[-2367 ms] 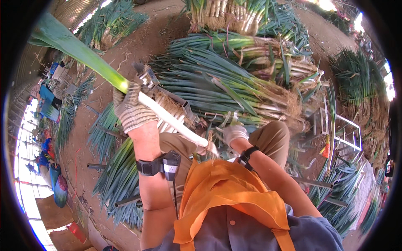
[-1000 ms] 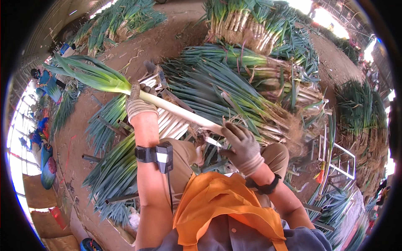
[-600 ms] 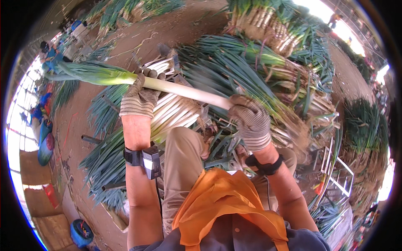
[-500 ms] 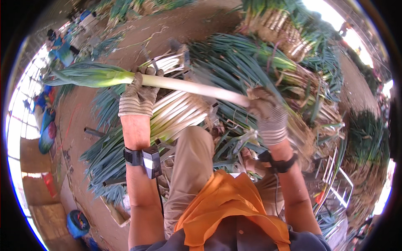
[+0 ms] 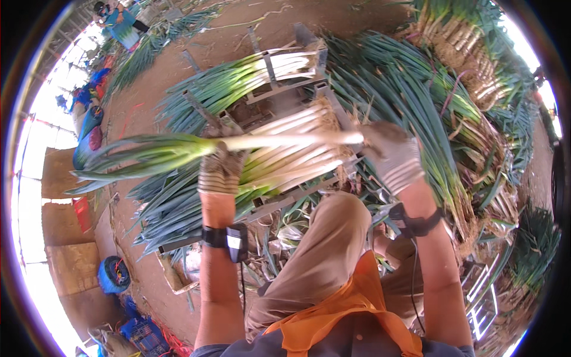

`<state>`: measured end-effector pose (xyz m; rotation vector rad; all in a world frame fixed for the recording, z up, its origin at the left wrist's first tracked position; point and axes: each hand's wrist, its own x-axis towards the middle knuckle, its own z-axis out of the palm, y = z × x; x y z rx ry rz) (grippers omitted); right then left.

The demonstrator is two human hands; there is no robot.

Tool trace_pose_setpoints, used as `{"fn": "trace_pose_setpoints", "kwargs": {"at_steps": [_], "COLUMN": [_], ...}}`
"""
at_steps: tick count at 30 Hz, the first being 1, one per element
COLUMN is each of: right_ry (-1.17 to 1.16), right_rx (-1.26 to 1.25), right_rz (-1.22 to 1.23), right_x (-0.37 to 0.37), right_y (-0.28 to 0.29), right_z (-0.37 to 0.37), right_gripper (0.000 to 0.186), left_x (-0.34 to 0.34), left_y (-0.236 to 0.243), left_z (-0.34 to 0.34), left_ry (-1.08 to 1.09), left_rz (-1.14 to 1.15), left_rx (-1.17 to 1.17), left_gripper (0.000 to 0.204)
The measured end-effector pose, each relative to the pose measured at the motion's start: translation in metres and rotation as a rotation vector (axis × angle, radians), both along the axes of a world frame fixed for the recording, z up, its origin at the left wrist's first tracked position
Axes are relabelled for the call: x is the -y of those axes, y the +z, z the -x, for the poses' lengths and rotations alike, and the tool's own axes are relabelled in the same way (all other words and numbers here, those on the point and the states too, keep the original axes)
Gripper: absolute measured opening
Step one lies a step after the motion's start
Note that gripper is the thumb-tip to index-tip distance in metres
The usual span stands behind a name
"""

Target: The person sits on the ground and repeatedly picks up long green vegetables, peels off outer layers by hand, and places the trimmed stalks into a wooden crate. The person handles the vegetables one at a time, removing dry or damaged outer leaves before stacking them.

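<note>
My left hand (image 5: 223,163), in a striped glove, is closed around a long green onion (image 5: 285,140) where its white stalk meets the green leaves. The onion lies level, leaves to the left and white end to the right. My right hand (image 5: 392,152), gloved too, is at the white end; motion blurs its fingers, so whether they touch it is unclear. Beneath the held onion, a row of green onions (image 5: 291,159) rests in a metal rack (image 5: 289,197), roots to the right. Farther back, a smaller bunch (image 5: 250,74) sits in another section of the rack.
A large heap of green onions (image 5: 395,98) lies to the right of the rack, with tied bundles (image 5: 461,50) behind it. Bent knees (image 5: 327,238) are close in front of the rack. Cardboard (image 5: 71,268) and a blue container (image 5: 113,273) stand at left. Another person (image 5: 122,24) is far left.
The view has shifted, so the rack shows more fully. The onion has gone from slanting down rightward to nearly level, over the row. My left hand still grips it; its white end now shows beside my right hand.
</note>
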<state>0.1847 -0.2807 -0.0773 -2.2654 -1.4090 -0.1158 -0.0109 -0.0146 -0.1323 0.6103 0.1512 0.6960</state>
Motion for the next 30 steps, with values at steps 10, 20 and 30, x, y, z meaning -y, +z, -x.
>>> {"fn": "trace_pose_setpoints", "kwargs": {"at_steps": [10,20,30], "right_ry": [0.210,0.160,0.190], "right_rx": [-0.411,-0.353,-0.351], "right_rz": [0.789,0.725,0.672], "right_x": [-0.112,-0.136,-0.152], "right_y": [-0.125,-0.178,-0.175], "right_z": [-0.011,-0.031,-0.035], "right_gripper": [0.032,0.023,0.031], "left_x": [-0.001,-0.005,-0.022], "left_y": [-0.137,-0.196,-0.202], "left_z": [0.031,0.074,0.022], "left_ry": [-0.111,0.037,-0.259], "left_rz": [0.299,-0.215,-1.027], "left_rx": [-0.262,-1.349,-1.727], "left_gripper": [0.029,0.012,0.031]}}
